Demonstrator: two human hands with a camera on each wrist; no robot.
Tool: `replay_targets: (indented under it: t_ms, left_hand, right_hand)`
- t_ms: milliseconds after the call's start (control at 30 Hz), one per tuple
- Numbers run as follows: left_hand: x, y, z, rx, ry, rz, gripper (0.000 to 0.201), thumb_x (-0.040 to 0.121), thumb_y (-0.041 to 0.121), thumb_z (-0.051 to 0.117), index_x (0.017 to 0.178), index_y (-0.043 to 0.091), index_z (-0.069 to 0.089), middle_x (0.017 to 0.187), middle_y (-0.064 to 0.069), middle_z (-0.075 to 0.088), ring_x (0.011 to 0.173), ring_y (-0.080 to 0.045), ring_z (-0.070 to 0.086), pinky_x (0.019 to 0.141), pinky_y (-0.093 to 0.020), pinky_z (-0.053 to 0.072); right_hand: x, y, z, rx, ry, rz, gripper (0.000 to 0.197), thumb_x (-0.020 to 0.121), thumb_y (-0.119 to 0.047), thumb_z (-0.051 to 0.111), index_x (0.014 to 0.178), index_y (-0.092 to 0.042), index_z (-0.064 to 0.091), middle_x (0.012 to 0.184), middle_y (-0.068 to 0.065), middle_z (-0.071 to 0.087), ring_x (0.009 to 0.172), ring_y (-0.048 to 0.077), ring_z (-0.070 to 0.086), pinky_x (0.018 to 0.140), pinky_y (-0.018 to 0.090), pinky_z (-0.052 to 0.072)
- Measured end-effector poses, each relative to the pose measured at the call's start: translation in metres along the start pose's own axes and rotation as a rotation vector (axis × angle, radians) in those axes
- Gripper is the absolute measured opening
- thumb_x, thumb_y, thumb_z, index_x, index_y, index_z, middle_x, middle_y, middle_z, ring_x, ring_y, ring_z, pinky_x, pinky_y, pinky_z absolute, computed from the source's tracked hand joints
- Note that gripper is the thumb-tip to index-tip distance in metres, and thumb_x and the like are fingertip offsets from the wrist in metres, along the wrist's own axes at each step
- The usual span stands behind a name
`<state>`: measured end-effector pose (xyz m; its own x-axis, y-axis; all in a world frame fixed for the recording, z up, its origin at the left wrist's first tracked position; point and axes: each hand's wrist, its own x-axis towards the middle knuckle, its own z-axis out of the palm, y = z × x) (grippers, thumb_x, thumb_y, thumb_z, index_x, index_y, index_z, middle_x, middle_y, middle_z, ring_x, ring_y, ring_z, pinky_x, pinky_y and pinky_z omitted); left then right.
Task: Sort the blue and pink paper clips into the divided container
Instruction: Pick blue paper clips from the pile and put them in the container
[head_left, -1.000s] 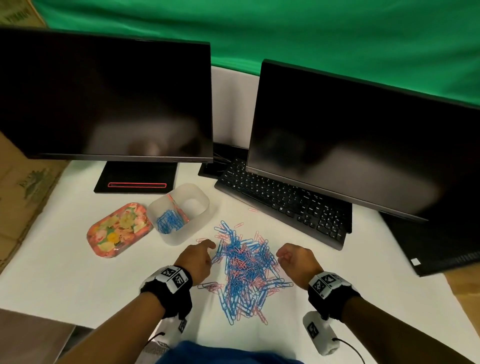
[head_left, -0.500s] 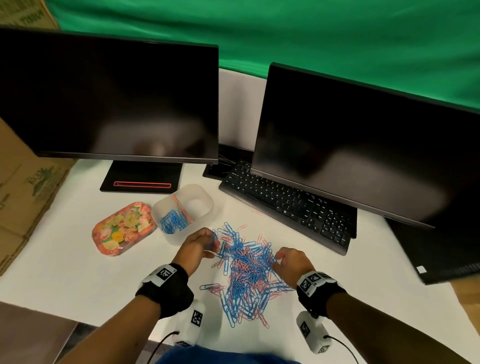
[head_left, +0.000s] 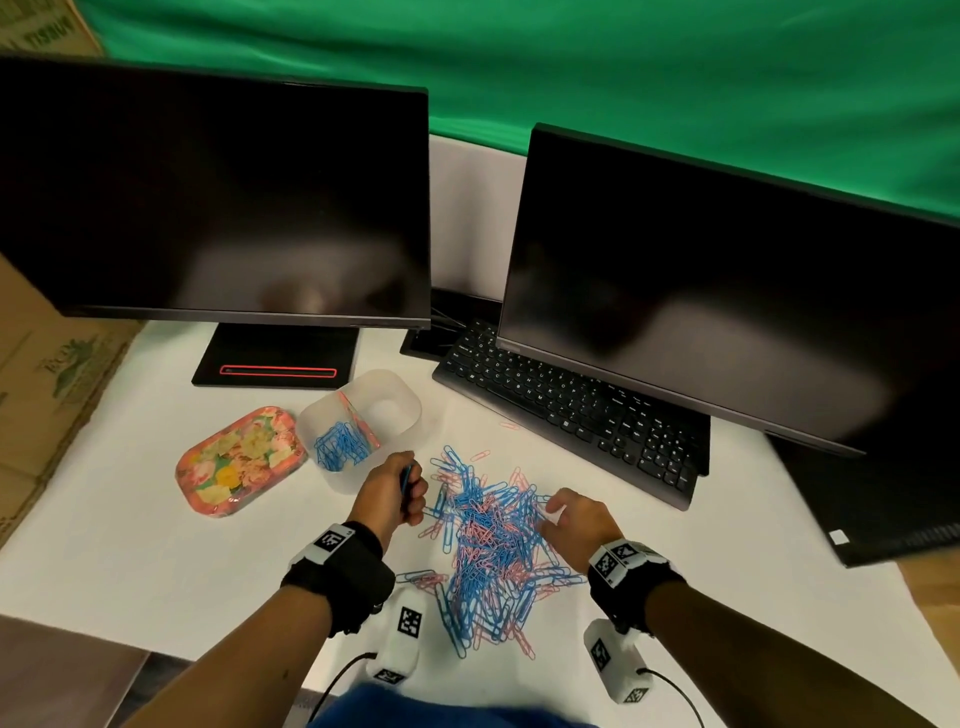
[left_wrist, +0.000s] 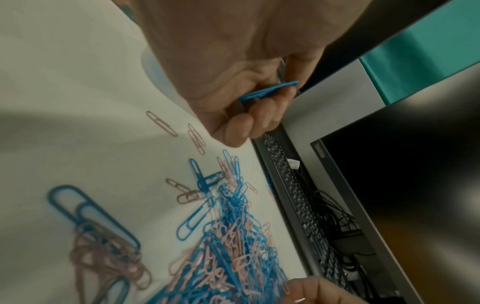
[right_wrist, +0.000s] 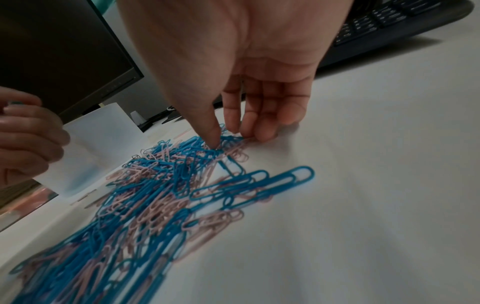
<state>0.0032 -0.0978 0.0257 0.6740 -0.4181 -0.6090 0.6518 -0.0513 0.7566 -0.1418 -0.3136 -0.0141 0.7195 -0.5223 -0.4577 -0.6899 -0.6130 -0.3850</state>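
The divided container, a translucent tub, stood on the white counter at the far left of the pile of paper clips. Its left compartment held a heap of blue clips, with a few pink clips lying along the partition; the right compartment showed only its pale floor. Just left of the tub lay a floral tray, touching or nearly touching it.

The left hand hovered between the tub and the pile, its fingers curled around a small bunch of blue paper clips pinched against the thumb. The right hand was at the pile's right edge, thumb and fingertips reaching down into the clips and drawn close together; whether they had actually caught a clip could not be told.

The pile mixed blue and pink clips, and a few strays lay scattered toward the keyboard, which sat under the right of two dark monitors.
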Motion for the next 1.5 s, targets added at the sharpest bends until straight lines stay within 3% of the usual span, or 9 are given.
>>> replay_targets:
  t_ms: [167,333,500,733,933,1167,1233,1367,1500]
  left_hand:
    - [0.005,-0.012,-0.001,0.282,0.079,-0.029,0.017,0.080,0.014,0.041,0.064,0.015,0.035,0.053,0.000,0.027,0.047,-0.016,0.018,0.053,-0.025,0.016]
    - [0.007,-0.037,0.005,1.177,0.072,0.149,0.023,0.082,0.044,0.062,0.084,0.021,0.057,0.088,0.001,0.063,0.083,-0.020,0.058,0.071,-0.027,0.043]
    - [0.011,-0.046,0.003,1.376,0.085,0.175,0.016,0.086,0.030,0.055,0.098,0.021,0.063,0.105,-0.003,0.068,0.099,-0.024,0.062,0.082,-0.029,0.049]
    - [0.010,-0.048,-0.003,1.305,0.077,0.235,0.016,0.088,0.023,0.052,0.098,0.015,0.062,0.103,-0.007,0.068,0.097,-0.027,0.061,0.079,-0.029,0.047]
    - [0.008,-0.046,-0.006,1.122,0.049,0.298,0.007,0.086,0.017,0.057,0.081,0.022,0.056,0.087,-0.002,0.067,0.086,-0.024,0.061,0.073,-0.025,0.046]
    - [0.007,-0.044,-0.004,0.987,0.040,0.213,0.025,0.088,0.012,0.051,0.104,0.025,0.065,0.095,-0.002,0.065,0.091,-0.022,0.061,0.078,-0.022,0.043]
    - [0.007,-0.040,-0.001,0.893,0.007,0.156,0.027,0.088,0.008,0.047,0.096,0.025,0.067,0.092,0.000,0.063,0.085,-0.018,0.058,0.074,-0.023,0.041]
    - [0.002,-0.028,0.004,0.575,-0.001,0.021,0.030,0.088,0.000,0.038,0.081,0.011,0.065,0.060,-0.002,0.050,0.045,-0.012,0.039,0.045,-0.021,0.025]
    - [-0.001,-0.019,0.002,0.415,-0.019,-0.040,0.026,0.086,-0.004,0.035,0.080,0.004,0.060,0.058,-0.006,0.043,0.044,-0.017,0.036,0.045,-0.021,0.022]
  right_hand:
    - [-0.001,-0.001,0.000,-0.020,0.037,-0.015,0.015,0.088,-0.026,0.056,0.099,-0.020,0.063,0.095,0.001,0.066,0.084,0.019,0.058,0.074,0.024,0.048]
    - [-0.003,-0.001,-0.004,-0.026,0.065,-0.012,0.017,0.088,-0.022,0.054,0.104,-0.021,0.061,0.101,0.003,0.068,0.091,0.022,0.062,0.073,0.025,0.048]
    - [-0.013,0.003,-0.007,-0.098,0.030,-0.141,0.020,0.090,-0.022,0.052,0.109,-0.023,0.060,0.108,0.001,0.065,0.097,0.020,0.060,0.080,0.028,0.048]
    - [-0.023,0.008,-0.001,-0.280,-0.008,-0.429,0.029,0.095,-0.028,0.048,0.123,-0.029,0.054,0.118,-0.004,0.056,0.108,0.019,0.056,0.090,0.030,0.046]
    - [-0.017,0.000,-0.001,-0.318,0.020,-0.377,0.019,0.094,-0.022,0.045,0.107,-0.019,0.059,0.113,0.002,0.055,0.105,0.024,0.055,0.085,0.032,0.047]
    - [-0.018,0.002,0.000,-0.289,-0.027,-0.367,0.033,0.093,-0.033,0.052,0.125,-0.027,0.049,0.127,-0.004,0.052,0.116,0.021,0.052,0.095,0.032,0.045]
    - [-0.016,-0.004,-0.001,-0.300,-0.011,-0.360,0.024,0.094,-0.028,0.049,0.117,-0.024,0.055,0.120,-0.001,0.053,0.112,0.021,0.053,0.091,0.031,0.044]
    - [-0.014,-0.012,-0.004,-0.319,0.013,-0.333,0.022,0.095,-0.022,0.043,0.105,-0.015,0.061,0.111,0.004,0.053,0.104,0.024,0.055,0.085,0.033,0.048]
    - [-0.012,-0.010,-0.014,-0.199,0.019,-0.301,0.015,0.092,-0.025,0.049,0.096,-0.020,0.063,0.101,0.000,0.056,0.096,0.021,0.057,0.079,0.029,0.046]
